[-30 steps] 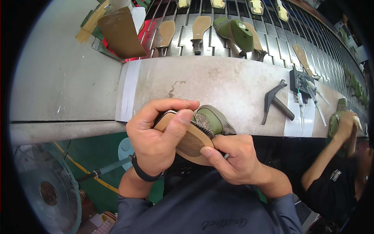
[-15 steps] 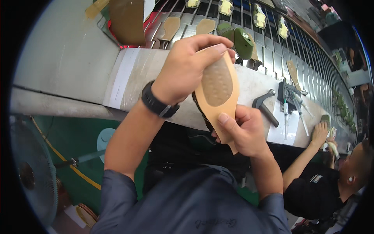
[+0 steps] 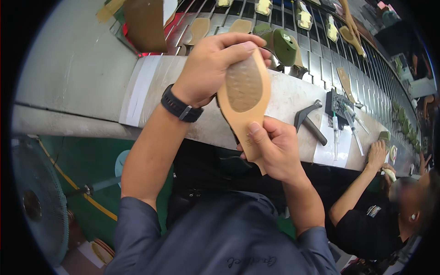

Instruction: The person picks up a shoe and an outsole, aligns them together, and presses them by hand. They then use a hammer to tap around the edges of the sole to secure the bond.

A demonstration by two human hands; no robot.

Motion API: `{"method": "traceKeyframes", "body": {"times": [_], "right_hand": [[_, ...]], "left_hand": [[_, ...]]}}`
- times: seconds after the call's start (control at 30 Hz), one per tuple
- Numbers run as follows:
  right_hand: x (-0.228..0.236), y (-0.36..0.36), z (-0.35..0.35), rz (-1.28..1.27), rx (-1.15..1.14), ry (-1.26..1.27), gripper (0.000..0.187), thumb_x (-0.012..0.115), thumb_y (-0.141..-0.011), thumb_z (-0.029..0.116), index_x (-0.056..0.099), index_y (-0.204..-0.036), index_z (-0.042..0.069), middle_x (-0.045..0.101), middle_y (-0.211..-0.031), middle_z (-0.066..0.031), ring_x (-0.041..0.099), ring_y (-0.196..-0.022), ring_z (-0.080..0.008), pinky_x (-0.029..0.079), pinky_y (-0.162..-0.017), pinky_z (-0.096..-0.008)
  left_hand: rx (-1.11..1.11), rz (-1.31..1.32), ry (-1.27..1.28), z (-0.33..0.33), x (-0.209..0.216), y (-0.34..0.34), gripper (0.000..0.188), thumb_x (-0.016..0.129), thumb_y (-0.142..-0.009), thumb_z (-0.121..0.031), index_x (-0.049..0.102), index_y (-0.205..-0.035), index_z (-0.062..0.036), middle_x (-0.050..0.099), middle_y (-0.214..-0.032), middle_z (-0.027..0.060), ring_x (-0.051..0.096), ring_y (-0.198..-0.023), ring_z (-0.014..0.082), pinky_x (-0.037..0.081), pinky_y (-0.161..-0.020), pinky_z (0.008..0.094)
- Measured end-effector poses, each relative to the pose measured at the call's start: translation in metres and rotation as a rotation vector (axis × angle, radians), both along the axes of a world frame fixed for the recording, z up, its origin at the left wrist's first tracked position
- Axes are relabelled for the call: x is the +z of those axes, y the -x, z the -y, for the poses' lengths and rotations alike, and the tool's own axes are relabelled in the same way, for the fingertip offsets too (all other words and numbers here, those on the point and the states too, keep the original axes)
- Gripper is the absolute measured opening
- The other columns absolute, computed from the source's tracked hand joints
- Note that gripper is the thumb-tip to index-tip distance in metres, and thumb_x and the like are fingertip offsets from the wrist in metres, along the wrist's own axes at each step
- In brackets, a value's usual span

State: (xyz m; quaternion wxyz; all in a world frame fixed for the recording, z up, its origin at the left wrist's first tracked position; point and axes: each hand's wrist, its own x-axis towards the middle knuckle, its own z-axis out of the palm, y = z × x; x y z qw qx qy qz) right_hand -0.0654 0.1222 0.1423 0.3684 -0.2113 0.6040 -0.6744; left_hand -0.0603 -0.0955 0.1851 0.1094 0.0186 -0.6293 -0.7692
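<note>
While both hands are busy, the tan shoe sole (image 3: 254, 120) is up in the air over the near edge of the surface (image 3: 286, 98), its brownish dimpled panel facing up. The left hand (image 3: 208, 66) has its grip closed round the wide end, thumb on the face and fingers curled over the far side. Right hand's (image 3: 277, 149) grip is pinched snugly on the narrow end, thumb on top, fingertips poking out past the opposite edge. Off to the right there's a hammer (image 3: 310, 123) lying near a black block (image 3: 337, 104), plus some syringes (image 3: 336, 140). Green shoe form (image 3: 285, 48) sits beyond the hands, on the slatted metal conveyor (image 3: 316, 62).
</note>
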Motion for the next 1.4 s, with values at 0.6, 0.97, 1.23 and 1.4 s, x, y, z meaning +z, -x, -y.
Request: {"method": "traceKeyframes", "body": {"times": [0.6, 0.97, 1.23, 1.4], "right_hand": [[0.04, 0.104, -0.058, -0.415, -0.032, -0.097, 0.038, 0.079, -0.094, 0.028, 0.075, -0.109, -0.007, 0.074, -0.09, -0.0062, 0.069, -0.08, -0.0109, 0.055, -0.071, -0.0264], [-0.072, -0.015, -0.086, 0.226, -0.177, 0.021, 0.048, 0.079, -0.095, 0.016, 0.062, -0.135, -0.005, 0.074, -0.115, -0.0146, 0.073, -0.095, -0.0224, 0.06, -0.085, -0.0383], [0.019, 0.043, -0.005, -0.538, 0.049, -0.231, 0.045, 0.081, -0.094, 0.031, 0.069, -0.118, -0.006, 0.072, -0.079, -0.0118, 0.067, -0.064, -0.0132, 0.055, -0.059, -0.0287], [0.034, 0.06, 0.023, -0.027, 0.203, -0.376, 0.059, 0.065, -0.103, 0.051, 0.071, -0.088, -0.006, 0.071, -0.07, -0.0133, 0.067, -0.054, -0.015, 0.054, -0.051, -0.0261]], "left_hand": [[-0.042, 0.055, -0.164, -0.033, -0.063, -0.009, 0.082, 0.024, -0.112, -0.066, 0.062, -0.142, -0.0001, 0.063, -0.147, 0.0156, 0.057, -0.139, 0.0272, 0.038, -0.119, 0.045], [0.393, 0.006, 0.204, 0.013, -0.118, -0.023, 0.084, 0.019, -0.114, -0.061, 0.072, -0.105, 0.0025, 0.075, -0.099, 0.0138, 0.07, -0.088, 0.0199, 0.055, -0.087, 0.0336], [0.077, -0.163, 0.53, 0.0, -0.091, -0.016, 0.088, 0.021, -0.112, -0.065, 0.072, -0.094, 0.0043, 0.07, -0.094, 0.0123, 0.066, -0.089, 0.0213, 0.051, -0.086, 0.0342], [0.072, -0.208, 0.557, 0.002, -0.086, -0.015, 0.092, 0.021, -0.109, -0.07, 0.072, -0.096, 0.0056, 0.07, -0.093, 0.0137, 0.066, -0.088, 0.0226, 0.051, -0.084, 0.0343]]}}
